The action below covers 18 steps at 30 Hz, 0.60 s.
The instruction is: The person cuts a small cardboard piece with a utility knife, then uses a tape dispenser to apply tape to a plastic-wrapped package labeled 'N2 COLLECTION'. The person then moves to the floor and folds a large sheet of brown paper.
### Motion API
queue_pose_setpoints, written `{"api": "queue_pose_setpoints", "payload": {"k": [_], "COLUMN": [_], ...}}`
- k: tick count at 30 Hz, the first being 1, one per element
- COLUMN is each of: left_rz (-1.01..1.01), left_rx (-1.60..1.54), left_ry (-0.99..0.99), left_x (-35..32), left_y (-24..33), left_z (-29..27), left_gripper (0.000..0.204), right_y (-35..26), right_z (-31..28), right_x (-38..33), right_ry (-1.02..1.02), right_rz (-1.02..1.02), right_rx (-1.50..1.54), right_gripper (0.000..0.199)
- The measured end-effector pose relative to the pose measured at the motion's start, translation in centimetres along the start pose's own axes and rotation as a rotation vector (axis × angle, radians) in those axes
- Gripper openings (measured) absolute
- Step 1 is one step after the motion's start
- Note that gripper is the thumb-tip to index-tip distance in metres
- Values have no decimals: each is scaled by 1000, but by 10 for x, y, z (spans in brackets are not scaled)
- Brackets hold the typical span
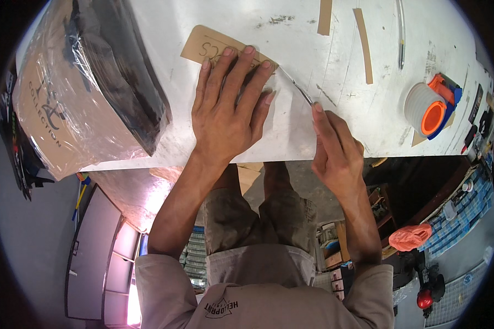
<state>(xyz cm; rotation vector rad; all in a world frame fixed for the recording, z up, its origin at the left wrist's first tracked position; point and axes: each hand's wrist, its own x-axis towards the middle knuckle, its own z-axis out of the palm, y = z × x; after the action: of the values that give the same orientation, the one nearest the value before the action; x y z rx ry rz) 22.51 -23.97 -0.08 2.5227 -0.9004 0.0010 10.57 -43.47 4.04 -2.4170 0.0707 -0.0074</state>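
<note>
On the white table lies a small piece of brown cardboard [196,45] with rounded corners and dark handwriting. My left hand [228,104] rests flat on it, fingers stretched and spread, covering much of its lower part. In my closed right hand [337,145] is a slim craft knife [301,91] with a silver blade. The blade slants up and left, and its tip meets the right corner of the cardboard. My fingers hide most of the knife's handle.
Two brown cardboard strips [363,46] and a pen [402,38] lie at the far right. Nearer stands a tape dispenser [436,107] with a clear roll. A bulky plastic-wrapped package [66,104] fills the left side. The table's front edge [392,158] runs below my hands.
</note>
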Motion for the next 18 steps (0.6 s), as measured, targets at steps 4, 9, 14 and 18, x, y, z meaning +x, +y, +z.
{"api": "queue_pose_setpoints", "payload": {"k": [4,9,14,18], "left_rz": [2,7,-1,-1], "left_rx": [18,46,28,40], "left_ry": [-1,-6,6,-8], "left_x": [-1,-1,-2,-3], "left_y": [0,1,0,1], "left_z": [0,-1,1,1], "left_gripper": [40,41,41,41], "right_y": [-7,-11,-16,-14], "right_z": [-4,11,14,15], "right_x": [-8,-3,6,4], "right_ry": [26,149,126,110], "right_rz": [27,30,80,75], "right_rx": [47,88,86,72], "right_gripper": [66,55,45,47]}}
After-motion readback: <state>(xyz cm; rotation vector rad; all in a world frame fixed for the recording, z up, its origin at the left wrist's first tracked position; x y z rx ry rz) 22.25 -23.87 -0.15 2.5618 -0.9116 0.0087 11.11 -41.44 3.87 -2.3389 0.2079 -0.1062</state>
